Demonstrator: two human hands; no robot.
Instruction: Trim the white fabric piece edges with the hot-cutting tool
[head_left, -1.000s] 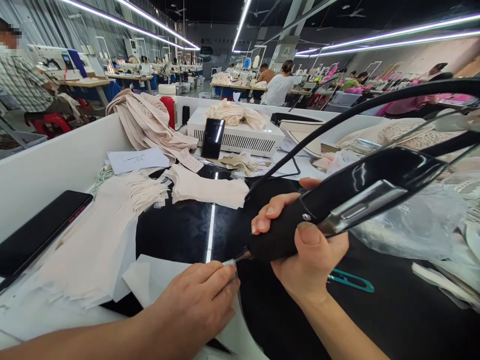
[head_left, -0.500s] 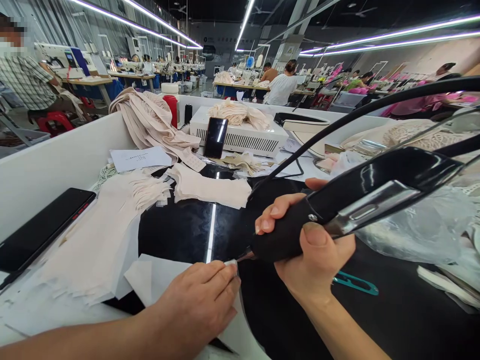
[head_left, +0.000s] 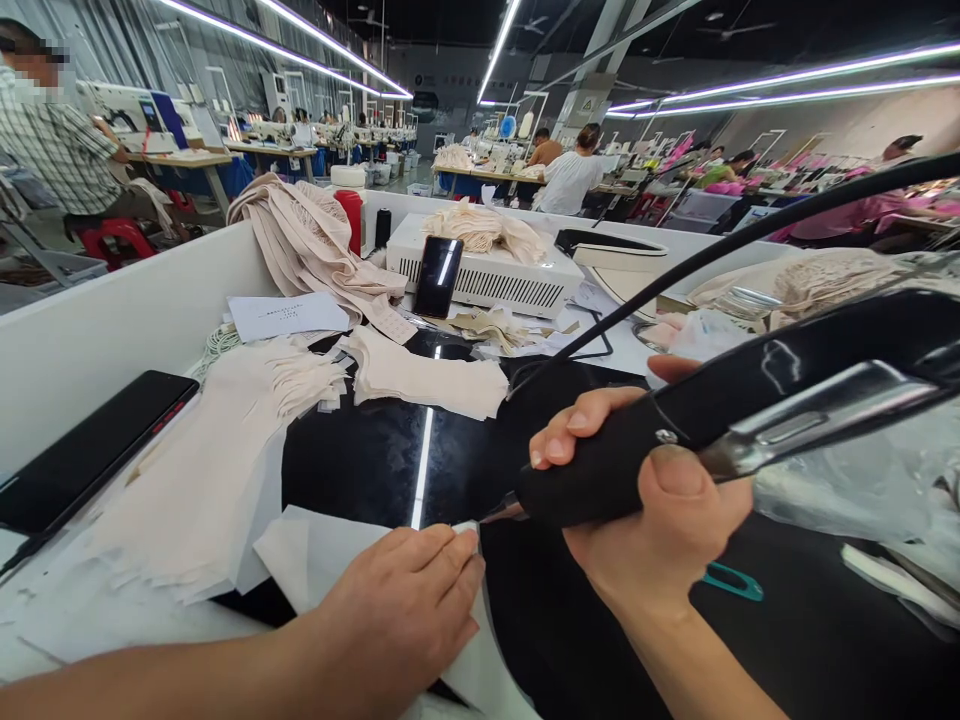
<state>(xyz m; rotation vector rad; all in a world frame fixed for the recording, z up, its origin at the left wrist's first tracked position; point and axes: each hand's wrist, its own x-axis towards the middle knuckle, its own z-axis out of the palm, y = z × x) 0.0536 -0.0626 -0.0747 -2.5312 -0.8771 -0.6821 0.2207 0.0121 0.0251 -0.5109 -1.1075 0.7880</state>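
The black tool [head_left: 712, 400] is in the right hand [head_left: 675, 520]. The fingers are wrapped tight round its fat end, with the thumb on the near side and the other fingertips on the far side. Its metal tip [head_left: 502, 508] points left, toward the left hand [head_left: 397, 610]. That hand pinches a small white edge [head_left: 466, 527] right by the tip. Its fingers are pressed close together.

A white sheet [head_left: 322, 545] lies left of the black tool, partly under the left hand. A blue-green loop [head_left: 735, 582] is just below the tool.

Left of the tool and farther back is a white card [head_left: 289, 315] with dark writing, too small to read. A sign [head_left: 589, 103] on a pillar far behind the tool shows a triangle. The wall has a round mark and letters I can't read.

Also left of the tool are a stack of pale cloth [head_left: 431, 375], a big pale pile [head_left: 202, 450] and a black flat thing [head_left: 97, 450]. A clear bag [head_left: 862, 480] is behind the tool.
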